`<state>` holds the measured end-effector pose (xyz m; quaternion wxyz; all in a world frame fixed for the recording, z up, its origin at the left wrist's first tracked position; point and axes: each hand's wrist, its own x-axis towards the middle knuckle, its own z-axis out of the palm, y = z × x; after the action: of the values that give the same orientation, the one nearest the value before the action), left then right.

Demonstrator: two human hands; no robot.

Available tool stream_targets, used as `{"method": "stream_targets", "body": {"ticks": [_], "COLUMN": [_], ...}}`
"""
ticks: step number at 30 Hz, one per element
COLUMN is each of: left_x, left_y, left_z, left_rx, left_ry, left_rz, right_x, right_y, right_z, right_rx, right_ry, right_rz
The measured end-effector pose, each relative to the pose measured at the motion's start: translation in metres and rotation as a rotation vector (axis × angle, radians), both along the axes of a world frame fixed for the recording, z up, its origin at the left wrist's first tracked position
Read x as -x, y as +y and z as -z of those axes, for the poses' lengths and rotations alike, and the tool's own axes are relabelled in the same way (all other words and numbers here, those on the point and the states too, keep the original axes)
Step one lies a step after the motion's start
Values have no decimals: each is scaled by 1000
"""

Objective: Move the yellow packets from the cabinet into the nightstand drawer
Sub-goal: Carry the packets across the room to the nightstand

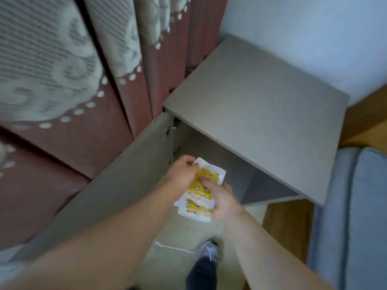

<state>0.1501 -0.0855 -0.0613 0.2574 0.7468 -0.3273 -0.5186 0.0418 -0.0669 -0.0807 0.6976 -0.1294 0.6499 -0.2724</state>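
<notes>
Both hands hold a small stack of yellow packets point(201, 189) with white edges and a star pattern, just in front of the grey cabinet's dark opening point(261, 185). My left hand point(184, 172) grips the stack's upper left corner. My right hand point(224, 201) holds its lower right side, thumb pressed on the top packet. The cabinet door point(117, 185) stands swung open to the left. The cabinet's flat grey top point(261, 105) is bare. The inside of the cabinet is mostly hidden by its top. No nightstand drawer can be made out.
A dark red curtain with pale lace trim point(73, 80) hangs at the left, close to the open door. A blue-grey padded edge point(356, 206), perhaps a bed, lies at the right, with wooden floor point(287, 222) beside it. My foot in a grey shoe point(209, 252) stands on pale flooring below.
</notes>
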Motion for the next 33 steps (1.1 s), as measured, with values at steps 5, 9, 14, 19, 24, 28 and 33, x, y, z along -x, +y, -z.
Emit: {"method": "stream_targets", "body": {"ticks": [5,9,14,19,24,28,33], "left_x": [-49,-98,-152,-185,-204,-195,-144], "left_y": [60,123,184,203,200,200,205], "left_z": [-65,-87,-72,-53,-31,-31,-31], "left_rx": [85,87,-5,-95,-353,-293,-339], "left_ry": [-56,-132,-351,-623,-561,-521,-242], "left_rz": [40,14,-77,-7,104,188,254], "right_x": [-34,-70,-108,-120,-119,-110,-88], "right_y": [58,108,153,169,174,174,174], "right_z": [-69,-85,-83,-71,-60,-57,-63], "right_rx": [34,-27,-59,-71,-79,-77,-70], "right_ry": [7,47,76,121,152,152,136], "right_rz": [28,32,6,-2,10,37,103]}}
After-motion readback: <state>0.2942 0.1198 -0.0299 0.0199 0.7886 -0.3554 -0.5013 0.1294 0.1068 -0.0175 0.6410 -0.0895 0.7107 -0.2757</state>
